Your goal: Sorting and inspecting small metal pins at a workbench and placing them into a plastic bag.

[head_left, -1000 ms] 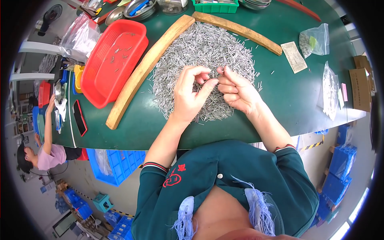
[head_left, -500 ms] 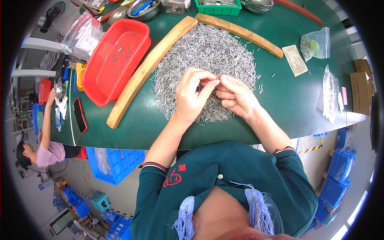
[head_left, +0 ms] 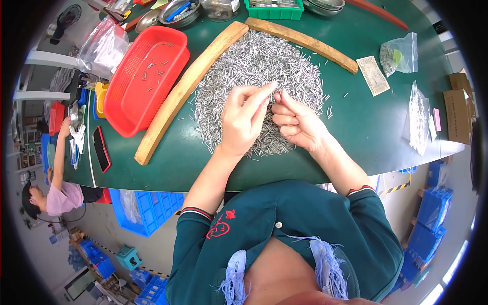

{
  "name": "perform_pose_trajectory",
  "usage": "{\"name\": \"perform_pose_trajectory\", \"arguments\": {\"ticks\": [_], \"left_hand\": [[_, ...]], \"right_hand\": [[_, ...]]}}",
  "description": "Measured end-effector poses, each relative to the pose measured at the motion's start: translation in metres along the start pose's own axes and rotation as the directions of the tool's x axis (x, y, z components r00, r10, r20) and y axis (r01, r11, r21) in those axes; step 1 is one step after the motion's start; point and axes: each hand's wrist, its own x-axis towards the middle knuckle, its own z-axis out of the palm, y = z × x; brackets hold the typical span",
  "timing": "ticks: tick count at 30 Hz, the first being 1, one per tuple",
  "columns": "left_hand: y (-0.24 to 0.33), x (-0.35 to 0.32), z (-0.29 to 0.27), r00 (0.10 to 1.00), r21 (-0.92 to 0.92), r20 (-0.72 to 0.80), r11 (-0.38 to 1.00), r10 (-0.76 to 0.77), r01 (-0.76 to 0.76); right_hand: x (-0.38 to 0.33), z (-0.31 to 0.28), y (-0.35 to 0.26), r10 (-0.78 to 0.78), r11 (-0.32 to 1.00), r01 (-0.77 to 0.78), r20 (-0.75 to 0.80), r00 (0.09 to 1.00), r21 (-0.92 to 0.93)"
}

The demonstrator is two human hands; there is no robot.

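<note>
A big heap of small silver metal pins (head_left: pixel 254 66) lies on the green table (head_left: pixel 366 127), bounded by two long wooden bars (head_left: pixel 188 86). My left hand (head_left: pixel 244 119) and my right hand (head_left: pixel 295 119) are raised just over the near part of the heap, fingertips meeting. Both pinch a few thin pins between thumb and fingers; the pins themselves are mostly hidden by the fingers.
A red plastic basket (head_left: pixel 145 76) with a few loose pins stands left of the bars. A phone (head_left: pixel 100 149) lies at the table's left edge. Plastic bags (head_left: pixel 419 117), a paper slip (head_left: pixel 373 75) and metal bowls (head_left: pixel 178 12) sit around. Another person (head_left: pixel 56 188) sits at far left.
My hands stayed over the heap, their fingertips working together; the left fingers have stretched out toward the right hand. The view shifted slightly.
</note>
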Motion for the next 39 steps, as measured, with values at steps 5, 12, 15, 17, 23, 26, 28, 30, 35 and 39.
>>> {"name": "perform_pose_trajectory", "arguments": {"ticks": [5,12,15,17,23,26,28,30,35,39], "left_hand": [[-0.003,-0.001,0.005,0.999,0.006,0.04,1.0,-0.021,0.021],[-0.001,0.0,0.005,0.997,-0.07,0.044,0.995,-0.065,0.068],[-0.005,-0.001,0.004,0.996,-0.026,0.082,0.999,-0.024,0.026],[-0.005,-0.002,0.005,0.997,-0.023,0.059,0.999,-0.04,0.042],[-0.003,0.001,0.005,0.996,-0.048,0.034,0.995,-0.086,0.088],[-0.001,0.002,0.003,0.998,-0.036,0.036,0.998,-0.049,0.05],[-0.001,0.003,0.002,0.997,-0.049,-0.015,0.996,-0.079,0.078],[-0.007,0.001,0.001,0.995,-0.042,0.091,0.998,-0.038,0.042],[-0.003,0.003,0.004,0.997,-0.054,0.041,0.996,-0.069,0.071],[-0.01,0.002,0.003,0.994,-0.043,0.106,0.999,-0.012,0.016]], "right_hand": [[0.0,-0.001,0.0,-0.005,1.0,0.005,-0.012,1.0,0.021],[0.0,0.0,0.001,-0.055,0.998,0.054,-0.042,0.998,-0.036],[0.0,0.0,0.001,-0.066,0.997,0.065,-0.055,0.996,-0.035],[0.0,0.002,0.002,-0.067,0.997,0.064,-0.059,0.996,-0.047],[0.0,0.001,0.002,-0.081,0.994,0.076,-0.065,0.995,-0.076],[-0.001,0.002,0.002,-0.079,0.992,0.073,-0.056,0.995,-0.107],[-0.001,0.002,0.001,-0.075,0.989,0.067,-0.054,0.996,-0.133],[0.0,-0.001,0.002,-0.08,0.99,0.073,-0.06,0.995,-0.117],[-0.001,0.003,0.001,-0.081,0.991,0.072,-0.075,0.994,-0.115],[0.0,-0.001,0.002,-0.075,0.988,0.066,-0.064,0.995,-0.136]]}}
